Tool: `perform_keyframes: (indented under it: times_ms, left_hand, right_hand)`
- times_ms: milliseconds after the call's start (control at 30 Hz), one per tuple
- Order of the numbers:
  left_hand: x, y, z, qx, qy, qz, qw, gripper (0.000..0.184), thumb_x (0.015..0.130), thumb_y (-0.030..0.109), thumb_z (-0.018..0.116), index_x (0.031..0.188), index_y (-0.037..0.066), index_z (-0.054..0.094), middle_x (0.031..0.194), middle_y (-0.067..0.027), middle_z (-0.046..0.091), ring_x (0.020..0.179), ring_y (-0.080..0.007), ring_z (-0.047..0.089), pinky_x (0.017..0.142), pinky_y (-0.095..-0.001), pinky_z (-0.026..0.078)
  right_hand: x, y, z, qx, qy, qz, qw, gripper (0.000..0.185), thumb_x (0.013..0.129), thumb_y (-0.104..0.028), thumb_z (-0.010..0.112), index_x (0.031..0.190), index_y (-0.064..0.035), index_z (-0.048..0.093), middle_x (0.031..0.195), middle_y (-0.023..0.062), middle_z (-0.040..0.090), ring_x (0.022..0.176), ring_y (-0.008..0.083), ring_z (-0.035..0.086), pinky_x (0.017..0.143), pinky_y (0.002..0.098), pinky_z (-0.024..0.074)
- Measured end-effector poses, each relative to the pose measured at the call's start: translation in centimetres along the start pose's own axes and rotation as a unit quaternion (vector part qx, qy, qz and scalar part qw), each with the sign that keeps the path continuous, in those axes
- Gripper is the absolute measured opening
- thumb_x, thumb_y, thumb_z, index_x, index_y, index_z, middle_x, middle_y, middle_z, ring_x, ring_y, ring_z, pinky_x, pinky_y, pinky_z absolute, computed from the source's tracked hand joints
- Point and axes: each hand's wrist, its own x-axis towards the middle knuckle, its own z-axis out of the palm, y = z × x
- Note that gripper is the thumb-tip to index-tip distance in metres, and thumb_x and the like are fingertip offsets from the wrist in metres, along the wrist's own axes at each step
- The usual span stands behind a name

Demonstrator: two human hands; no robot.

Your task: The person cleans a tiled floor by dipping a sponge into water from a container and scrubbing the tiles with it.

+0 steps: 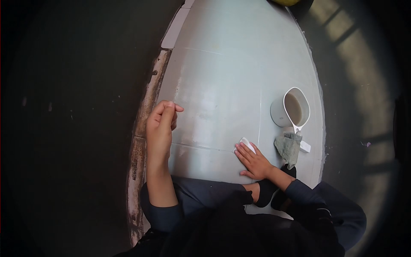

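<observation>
My right hand [253, 162] lies with its fingers flat over a white sponge [247, 144], pressing it on the pale tiled surface [222, 98]. Only the far edge of the sponge shows past the fingertips. My left hand [162, 115] is raised near the left edge of the tiles, its fingers curled in and the thumb against them, with nothing visible in it. To the right of my right hand, a white dipper [279, 112] holds murky water. A grey-green cloth [288, 147] hangs over its handle, and a small white block [305, 147] lies beside the cloth.
A worn, stained edging [147, 98] runs along the left side of the tiles, with dark floor [77, 128] beyond. More dark floor [351, 128] lies to the right. A yellow object [286, 1] is partly visible at the top. My bent legs [209, 192] are close below my hands.
</observation>
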Motion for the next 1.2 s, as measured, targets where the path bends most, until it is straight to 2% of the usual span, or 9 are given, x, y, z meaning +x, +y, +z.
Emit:
perform_keyframes:
  times_ms: [100, 200, 467, 600, 733, 800, 1000, 1100, 1200]
  left_hand:
    - [0.5, 0.3, -0.8, -0.032, 0.077, 0.055, 0.995, 0.024, 0.094, 0.020, 0.046, 0.080, 0.005, 0.058, 0.058, 0.0072, 0.033, 0.053, -0.0029, 0.026, 0.050, -0.0205, 0.021]
    - [1.1, 0.5, -1.3, -0.052, 0.190, 0.110, 0.974, 0.024, 0.094, 0.019, 0.045, 0.079, 0.005, 0.057, 0.059, 0.0065, 0.032, 0.053, -0.0029, 0.025, 0.049, -0.0211, 0.021]
    - [1.5, 0.7, -3.0, -0.160, 0.227, 0.156, 0.948, 0.024, 0.094, 0.018, 0.046, 0.080, 0.002, 0.056, 0.059, 0.0053, 0.030, 0.053, -0.0038, 0.025, 0.049, -0.0214, 0.021]
    - [1.7, 0.5, -3.3, -0.184, 0.236, 0.164, 0.940, 0.024, 0.094, 0.017, 0.044, 0.079, 0.001, 0.054, 0.057, 0.0056, 0.031, 0.051, -0.0025, 0.024, 0.047, -0.0206, 0.020]
    - [1.5, 0.3, -4.0, -0.162, 0.232, 0.159, 0.946, 0.024, 0.094, 0.017, 0.044, 0.079, 0.001, 0.055, 0.058, 0.0059, 0.031, 0.051, -0.0022, 0.024, 0.047, -0.0205, 0.020]
    - [1.2, 0.5, -4.4, -0.161, 0.255, 0.167, 0.939, 0.024, 0.094, 0.017, 0.044, 0.078, 0.002, 0.055, 0.058, 0.0061, 0.030, 0.051, -0.0022, 0.024, 0.047, -0.0208, 0.020]
    - [0.3, 1.3, -4.7, -0.177, 0.273, 0.171, 0.930, 0.025, 0.094, 0.017, 0.044, 0.079, 0.002, 0.056, 0.058, 0.0048, 0.029, 0.052, -0.0042, 0.024, 0.048, -0.0215, 0.021]
    - [0.9, 0.9, -4.3, -0.184, 0.256, 0.165, 0.934, 0.024, 0.094, 0.017, 0.044, 0.079, 0.002, 0.056, 0.058, 0.0048, 0.029, 0.052, -0.0043, 0.024, 0.048, -0.0217, 0.021]
    - [1.3, 0.6, -3.8, -0.190, 0.248, 0.162, 0.936, 0.024, 0.094, 0.017, 0.044, 0.078, 0.002, 0.055, 0.058, 0.0054, 0.029, 0.052, -0.0038, 0.024, 0.048, -0.0217, 0.021]
  right_hand:
    - [3.3, -1.2, -0.1, 0.004, 0.011, -0.019, 1.000, 0.074, 0.088, -0.050, 0.039, 0.139, 0.0005, 0.024, 0.148, 0.0160, 0.019, 0.139, 0.0275, 0.014, 0.110, 0.0472, 0.0080]
    - [8.8, -3.2, -0.2, 0.025, 0.053, -0.094, 0.994, 0.072, 0.088, -0.049, 0.040, 0.139, 0.0002, 0.026, 0.148, 0.0149, 0.020, 0.138, 0.0253, 0.016, 0.110, 0.0465, 0.0095]
    - [24.2, -10.3, -0.2, 0.034, 0.174, -0.120, 0.977, 0.075, 0.085, -0.054, 0.042, 0.137, -0.0010, 0.033, 0.147, 0.0131, 0.024, 0.139, 0.0230, 0.013, 0.111, 0.0459, 0.0075]
    - [27.4, -12.3, -1.3, -0.057, 0.110, -0.066, 0.990, 0.075, 0.085, -0.058, 0.040, 0.139, -0.0059, 0.032, 0.148, 0.0104, 0.023, 0.139, 0.0215, 0.011, 0.112, 0.0457, 0.0050]
    - [25.1, -10.6, -0.1, 0.050, 0.223, -0.106, 0.968, 0.075, 0.083, -0.052, 0.046, 0.137, -0.0033, 0.033, 0.146, 0.0129, 0.025, 0.139, 0.0234, 0.015, 0.111, 0.0469, 0.0095]
    - [21.5, -8.5, -0.1, 0.076, 0.191, -0.077, 0.976, 0.076, 0.082, -0.052, 0.048, 0.139, -0.0058, 0.029, 0.147, 0.0126, 0.024, 0.138, 0.0238, 0.016, 0.110, 0.0472, 0.0102]
    - [6.2, 0.4, -0.1, -0.045, 0.108, 0.118, 0.986, 0.083, 0.080, -0.060, 0.046, 0.140, -0.0066, 0.026, 0.147, 0.0145, 0.021, 0.138, 0.0271, 0.016, 0.108, 0.0553, 0.0061]
    - [1.2, 2.4, 0.0, -0.088, 0.056, 0.139, 0.985, 0.088, 0.078, -0.064, 0.043, 0.140, -0.0040, 0.026, 0.147, 0.0158, 0.021, 0.138, 0.0286, 0.015, 0.108, 0.0556, 0.0048]
    - [2.6, 1.8, -0.3, -0.070, 0.072, 0.117, 0.988, 0.092, 0.077, -0.068, 0.040, 0.139, -0.0016, 0.026, 0.147, 0.0167, 0.021, 0.138, 0.0297, 0.014, 0.108, 0.0541, 0.0053]
